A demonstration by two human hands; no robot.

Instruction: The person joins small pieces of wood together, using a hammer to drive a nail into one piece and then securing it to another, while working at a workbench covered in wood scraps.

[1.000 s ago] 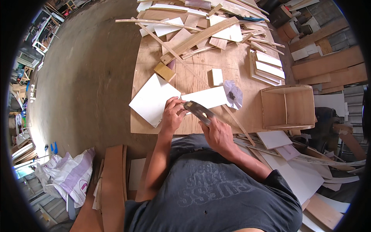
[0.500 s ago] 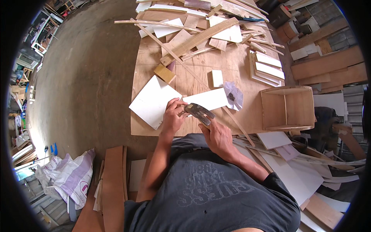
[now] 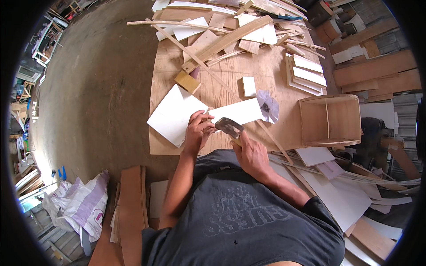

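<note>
My right hand [image 3: 254,158] grips a claw hammer [image 3: 229,127] by its handle. The hammer's dark metal head is just right of my left fingertips. My left hand [image 3: 198,129] is closed in a pinch at the inner end of a narrow white board [image 3: 238,111]; whatever the fingers hold is too small to make out. Left of that hand, a square white panel [image 3: 175,116] lies askew, its right corner by my fingers. Beyond the narrow board's right end is a crumpled clear plastic bag [image 3: 268,106] with small dark pieces inside.
The plywood table [image 3: 284,128] carries a yellowish wood block [image 3: 187,81], a small white block [image 3: 249,86] and stacked white strips [image 3: 307,73]. Loose timber [image 3: 230,42] is heaped at the far side. An open wooden box [image 3: 329,120] stands right; offcuts [image 3: 333,195] lie below it.
The hammer head has shifted slightly right, away from my left fingertips. My left hand stays at the narrow board's end, its fingers a little more spread.
</note>
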